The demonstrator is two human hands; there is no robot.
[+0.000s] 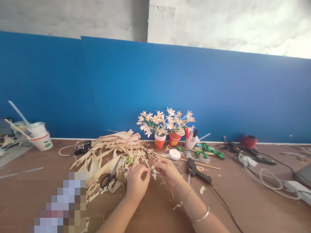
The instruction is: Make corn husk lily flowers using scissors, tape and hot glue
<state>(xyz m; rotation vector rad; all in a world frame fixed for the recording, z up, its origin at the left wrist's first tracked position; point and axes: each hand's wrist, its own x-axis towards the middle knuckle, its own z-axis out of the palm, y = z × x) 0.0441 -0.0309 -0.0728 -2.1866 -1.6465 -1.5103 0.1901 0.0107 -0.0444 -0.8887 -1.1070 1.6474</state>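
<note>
The person sat at a brown bench (243, 200), both bare hands together near its middle. I took the hands as the dial's centre, with twelve toward the blue board (155, 81). The right hand (167, 171), with two bracelets on its arm, had its grip closed, thumb and finger pinching a small pale piece (153, 167) right at the dial's centre. The left hand (139, 179) curled just beside it, thumb and finger brought close; I could not tell whether that grip was pinching anything.

Dry leaves (114, 145) lay heaped at ten o'clock, with black-handled scissors (108, 181) resting among them around nine. At twelve, pale flowers (157, 119) rose from red paper cups (160, 142), and a white pot of pens (190, 142) stood beside them toward one. A flat white roll (175, 154) lay near the right hand at two, with green ribbon (210, 150) beyond it. The glue gun (199, 171) lay at three, its black cord trailing toward five. A white paper cup (41, 141) stood well apart, close to ten.
</note>
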